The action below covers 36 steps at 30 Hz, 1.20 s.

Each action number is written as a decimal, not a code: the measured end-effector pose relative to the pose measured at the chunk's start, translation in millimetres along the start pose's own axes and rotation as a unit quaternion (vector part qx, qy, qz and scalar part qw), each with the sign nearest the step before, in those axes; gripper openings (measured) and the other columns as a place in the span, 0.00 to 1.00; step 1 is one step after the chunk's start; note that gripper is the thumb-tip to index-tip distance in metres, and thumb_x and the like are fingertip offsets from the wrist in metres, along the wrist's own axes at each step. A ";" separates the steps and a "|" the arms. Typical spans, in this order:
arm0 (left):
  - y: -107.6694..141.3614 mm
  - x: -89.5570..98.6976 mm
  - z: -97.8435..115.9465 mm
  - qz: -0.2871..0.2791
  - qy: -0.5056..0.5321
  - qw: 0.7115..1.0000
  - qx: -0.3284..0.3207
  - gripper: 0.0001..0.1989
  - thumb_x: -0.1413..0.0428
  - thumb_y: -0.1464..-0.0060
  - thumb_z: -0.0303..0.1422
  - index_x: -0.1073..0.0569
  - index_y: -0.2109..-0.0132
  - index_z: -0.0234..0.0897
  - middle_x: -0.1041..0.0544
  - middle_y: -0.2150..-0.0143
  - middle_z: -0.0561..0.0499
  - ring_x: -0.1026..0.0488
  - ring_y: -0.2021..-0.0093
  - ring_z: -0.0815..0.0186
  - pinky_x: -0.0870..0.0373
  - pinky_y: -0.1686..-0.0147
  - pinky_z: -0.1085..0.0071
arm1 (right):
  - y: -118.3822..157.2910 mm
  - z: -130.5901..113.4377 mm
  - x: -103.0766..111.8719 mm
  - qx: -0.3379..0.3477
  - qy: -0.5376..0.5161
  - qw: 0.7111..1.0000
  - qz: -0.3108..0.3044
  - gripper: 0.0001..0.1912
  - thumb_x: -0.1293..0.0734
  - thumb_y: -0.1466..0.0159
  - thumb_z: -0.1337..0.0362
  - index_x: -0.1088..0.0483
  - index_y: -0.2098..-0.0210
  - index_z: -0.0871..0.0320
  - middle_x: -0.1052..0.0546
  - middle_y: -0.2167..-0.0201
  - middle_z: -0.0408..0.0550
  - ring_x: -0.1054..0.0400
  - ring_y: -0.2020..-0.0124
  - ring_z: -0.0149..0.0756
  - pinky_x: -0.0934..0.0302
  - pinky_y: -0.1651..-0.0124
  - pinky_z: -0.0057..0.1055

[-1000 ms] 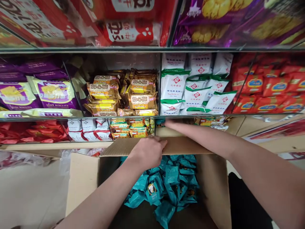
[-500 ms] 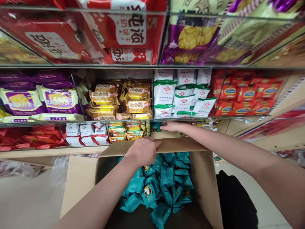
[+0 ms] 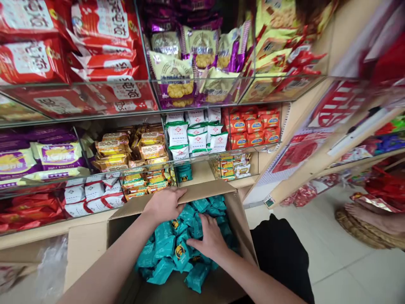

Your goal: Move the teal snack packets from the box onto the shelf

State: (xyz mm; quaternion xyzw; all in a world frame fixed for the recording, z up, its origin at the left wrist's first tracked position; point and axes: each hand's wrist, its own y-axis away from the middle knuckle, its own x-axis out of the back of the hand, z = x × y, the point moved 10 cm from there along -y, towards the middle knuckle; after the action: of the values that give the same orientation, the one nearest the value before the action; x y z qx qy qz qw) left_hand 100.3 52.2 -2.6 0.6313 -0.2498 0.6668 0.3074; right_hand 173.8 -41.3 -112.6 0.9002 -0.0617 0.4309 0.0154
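Note:
My left hand [image 3: 165,204] is closed around the far flap [image 3: 205,190] of an open cardboard box [image 3: 242,223]. Inside the box lies a loose heap of teal snack packets [image 3: 164,238], some with a round black-and-yellow emblem. My right hand [image 3: 210,236] reaches down onto this heap, thumb and fingers apart, touching the packets; its fingertips are partly hidden among them. On the low shelf just beyond the flap, a small stack of teal packets [image 3: 184,172] stands at the left of its compartment.
Shelves with glass dividers hold white-and-green packets [image 3: 198,137], red packets [image 3: 255,126], yellow-brown packets [image 3: 147,145] and purple biscuit packs [image 3: 60,154]. A glass edge [image 3: 133,171] runs above the low shelf. At right, a person's foot [image 3: 376,215] rests on a woven sandal.
My right hand has come back from the low shelf into the box, onto the teal packets. My left hand stays on the flap. The view has swung right.

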 end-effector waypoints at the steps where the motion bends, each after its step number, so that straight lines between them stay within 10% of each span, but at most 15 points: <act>1: 1.5 3.3 0.6 0.007 0.001 1.000 0.000 0.25 0.51 0.51 0.37 0.37 0.45 0.38 0.30 0.50 0.45 0.32 0.52 0.59 0.37 0.53 0.64 | -3.0 4.9 -7.4 -0.019 0.001 1.000 0.010 0.39 0.30 0.55 0.54 0.41 0.47 0.64 0.36 0.51 0.59 0.43 0.51 0.53 0.45 0.51 0.45; 10: 74.3 24.0 48.4 0.240 0.186 0.952 -0.039 0.19 0.53 0.47 0.31 0.37 0.46 0.43 0.36 0.44 0.45 0.42 0.43 0.58 0.43 0.46 0.55 | 4.8 40.8 32.3 -0.108 -0.270 0.951 0.102 0.20 0.43 0.50 0.71 0.37 0.57 0.59 0.28 0.62 0.51 0.34 0.60 0.42 0.40 0.55 0.39; 16: 100.0 -57.9 40.4 0.206 0.567 0.747 0.278 0.19 0.49 0.51 0.46 0.32 0.57 0.36 0.29 0.65 0.49 0.30 0.69 0.66 0.32 0.74 0.72 | 29.4 -7.4 49.5 -0.145 -0.608 0.780 0.027 0.17 0.39 0.51 0.68 0.36 0.61 0.58 0.29 0.70 0.43 0.36 0.69 0.32 0.42 0.68 0.25; 23: 105.9 -41.8 46.9 0.300 0.663 0.620 0.292 0.16 0.47 0.53 0.46 0.36 0.74 0.37 0.41 0.80 0.59 0.45 0.81 0.76 0.44 0.83 0.80 | 30.9 -23.6 79.4 -0.076 -0.478 0.863 0.144 0.18 0.45 0.38 0.53 0.47 0.79 0.58 0.46 0.80 0.39 0.50 0.77 0.27 0.52 0.74 0.24; 36: 106.4 -13.9 34.1 0.385 0.668 0.587 0.246 0.13 0.44 0.54 0.41 0.35 0.72 0.36 0.38 0.78 0.59 0.43 0.78 0.76 0.42 0.77 0.80 | 42.1 -36.1 112.2 -0.003 -0.353 0.907 0.229 0.13 0.47 0.36 0.58 0.40 0.71 0.59 0.37 0.78 0.41 0.43 0.77 0.27 0.48 0.74 0.24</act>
State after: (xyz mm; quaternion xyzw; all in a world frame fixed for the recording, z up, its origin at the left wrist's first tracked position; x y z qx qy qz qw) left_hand 46.8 -46.7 -7.9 -0.0956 -0.0203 0.9931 -0.0642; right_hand 210.3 -91.1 -3.7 0.9545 -0.2691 0.0759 -0.1037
